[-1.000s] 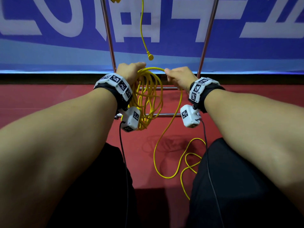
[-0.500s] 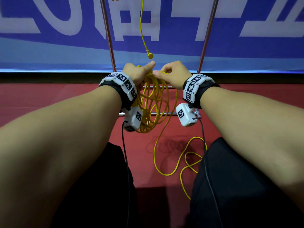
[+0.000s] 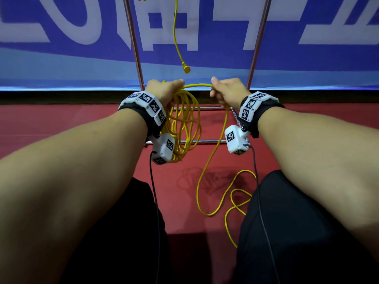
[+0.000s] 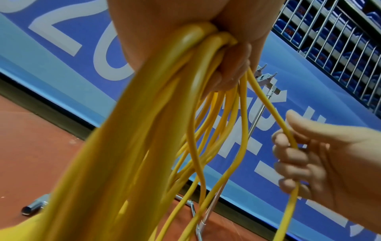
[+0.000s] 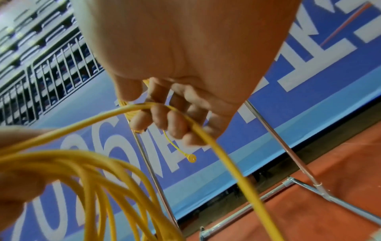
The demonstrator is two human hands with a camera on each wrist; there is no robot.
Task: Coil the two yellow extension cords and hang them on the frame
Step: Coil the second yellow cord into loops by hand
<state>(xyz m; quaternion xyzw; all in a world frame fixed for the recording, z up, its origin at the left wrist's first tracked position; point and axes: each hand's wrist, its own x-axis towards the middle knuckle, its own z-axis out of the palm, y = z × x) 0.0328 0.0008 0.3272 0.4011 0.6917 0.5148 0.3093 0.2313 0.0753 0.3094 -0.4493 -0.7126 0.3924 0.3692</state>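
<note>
A blue banner with white lettering runs behind a red floor. A chrome frame stands on that floor before the banner, two uprights rising from base bars. A second yellow extension cord hangs down between the uprights, its plug dangling free just above the hands; its upper part runs out of view.

The yellow extension cord being coiled hangs as a bundle of loops from the left hand, in front of the frame's base bars. That grip is fully closed, fingers wrapped round the gathered tops of the loops, as the left wrist view confirms. One strand arcs from the bundle across to the right hand, held beside the left with a gap between them. The right grip is closed too, fingers curled round that single strand with the thumb extended. From the right hand the cord drops to the floor and lies in loose curves between the person's knees.
</note>
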